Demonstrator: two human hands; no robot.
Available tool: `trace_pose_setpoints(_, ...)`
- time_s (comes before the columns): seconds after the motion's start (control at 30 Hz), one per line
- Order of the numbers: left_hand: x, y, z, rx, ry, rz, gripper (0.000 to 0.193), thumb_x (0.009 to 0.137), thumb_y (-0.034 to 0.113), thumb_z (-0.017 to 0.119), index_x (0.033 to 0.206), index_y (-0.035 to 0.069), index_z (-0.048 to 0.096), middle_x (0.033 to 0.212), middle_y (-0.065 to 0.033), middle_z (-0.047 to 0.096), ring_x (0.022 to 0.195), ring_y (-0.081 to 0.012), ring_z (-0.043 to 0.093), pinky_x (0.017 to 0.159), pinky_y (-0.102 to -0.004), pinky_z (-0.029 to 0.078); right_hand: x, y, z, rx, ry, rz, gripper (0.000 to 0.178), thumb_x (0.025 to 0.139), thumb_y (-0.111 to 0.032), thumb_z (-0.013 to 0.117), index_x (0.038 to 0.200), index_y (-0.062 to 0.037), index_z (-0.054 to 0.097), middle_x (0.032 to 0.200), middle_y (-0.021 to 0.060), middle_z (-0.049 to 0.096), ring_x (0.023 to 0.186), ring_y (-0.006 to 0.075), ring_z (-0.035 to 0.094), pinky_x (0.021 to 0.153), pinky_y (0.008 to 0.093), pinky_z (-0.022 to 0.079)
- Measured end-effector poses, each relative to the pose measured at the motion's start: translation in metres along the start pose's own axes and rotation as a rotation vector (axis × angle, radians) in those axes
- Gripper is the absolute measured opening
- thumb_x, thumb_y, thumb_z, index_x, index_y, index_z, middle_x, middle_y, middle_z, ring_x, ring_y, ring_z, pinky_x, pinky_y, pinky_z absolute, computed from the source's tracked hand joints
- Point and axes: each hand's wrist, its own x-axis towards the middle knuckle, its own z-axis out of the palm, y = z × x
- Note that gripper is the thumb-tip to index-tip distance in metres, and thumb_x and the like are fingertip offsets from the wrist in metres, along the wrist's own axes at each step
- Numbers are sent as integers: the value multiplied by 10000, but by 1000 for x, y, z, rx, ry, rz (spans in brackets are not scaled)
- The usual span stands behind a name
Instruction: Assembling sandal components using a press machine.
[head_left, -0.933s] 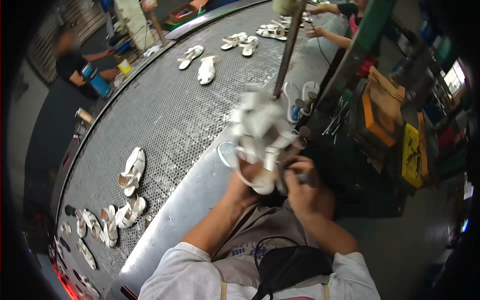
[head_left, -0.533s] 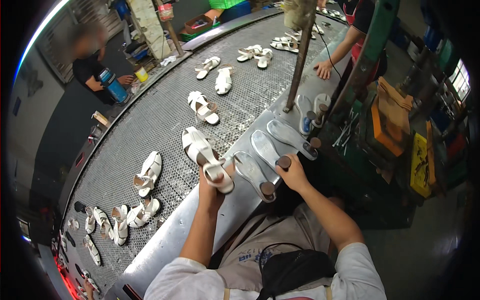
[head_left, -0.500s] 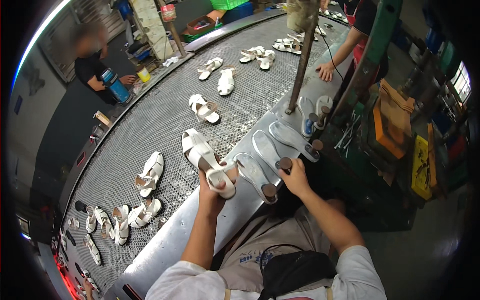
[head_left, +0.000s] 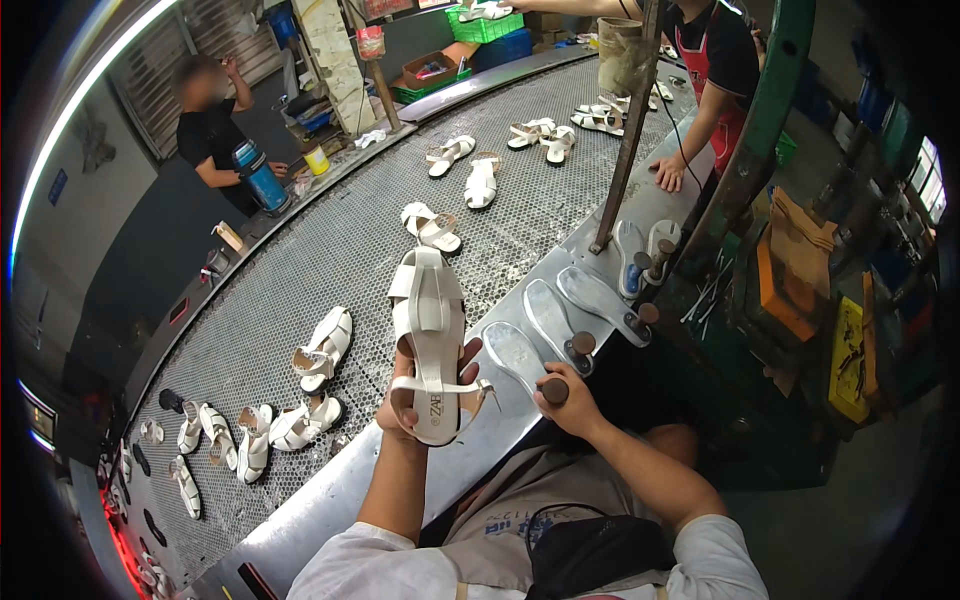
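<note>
A white strappy sandal point(head_left: 427, 310) rests in my left hand point(head_left: 396, 412), held up with its insole facing me and the toe pointing away. The fingers and thumb of that hand grip it from beneath, near the heel, and its ankle strap hangs loose at the side. My right hand point(head_left: 570, 402) is closed around the round brown knob point(head_left: 555, 391) at the heel end of a sole-shaped metal plate point(head_left: 512, 350). Beside it on the metal ledge lie similar plates, one point(head_left: 548, 310) next to it and another point(head_left: 598, 296) farther right, each with a knob.
A mesh-topped conveyor point(head_left: 380, 250) carries several white sandals, including one point(head_left: 325, 345) left of my left hand. A rusty post point(head_left: 628, 140) rises beyond the plates. A co-worker's hand point(head_left: 668, 172) leans on the ledge; another person point(head_left: 210, 140) is across the conveyor.
My left hand has turned the sandal so its insole faces me. My right hand has moved from the second plate's knob to the nearest one's. The view has shifted slightly.
</note>
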Motion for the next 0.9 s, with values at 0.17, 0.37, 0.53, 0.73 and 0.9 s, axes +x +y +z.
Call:
trace_pose_setpoints(0.17, -32, 13, 49, -31, 169, -21, 1201, 843, 509, 914, 1727, 87, 218, 1723, -275, 319, 1576, -542, 324, 1193, -648, 492, -9, 10, -9, 51, -31, -15, 304, 903, -185, 852, 1147, -39, 746, 1415, 181, 617, 1290, 373, 642, 1101, 433, 511)
trace_pose_setpoints(0.37, -29, 21, 74, -263, 96, -223, 1249, 669, 206, 939, 1701, 61, 251, 1699, -296, 304, 1562, -596, 309, 1199, -641, 494, -22, 29, -1, 67, 72, -29, 250, 909, -161, 829, 1116, -53, 742, 1403, 145, 627, 1285, 334, 638, 1112, 419, 487)
trace_pose_setpoints(0.53, -17, 6, 52, -134, 194, -122, 1222, 632, 121, 866, 1694, 199, 269, 1681, -266, 343, 1561, -593, 325, 1241, -653, 418, -25, 20, 1, -25, 58, -84, 254, 895, -144, 833, 1112, -56, 735, 1383, 145, 636, 1276, 350, 628, 1115, 430, 481)
trace_pose_setpoints(0.73, -37, 5, 59, -189, 182, -86, 1374, 582, 146, 1010, 1720, 214, 243, 1714, -212, 331, 1596, -523, 313, 1233, -596, 470, -28, 21, 7, 104, 68, -11, 257, 888, -142, 838, 1111, -54, 744, 1402, 128, 623, 1279, 356, 616, 1120, 437, 474)
trace_pose_setpoints(0.9, -32, 23, 89, -190, 197, -267, 1463, 543, 207, 1037, 1733, 208, 187, 1700, -225, 330, 1585, -562, 305, 1205, -589, 503, -31, 22, 10, 109, 76, -29, 251, 891, -129, 833, 1112, -54, 744, 1400, 111, 627, 1291, 349, 602, 1135, 435, 459)
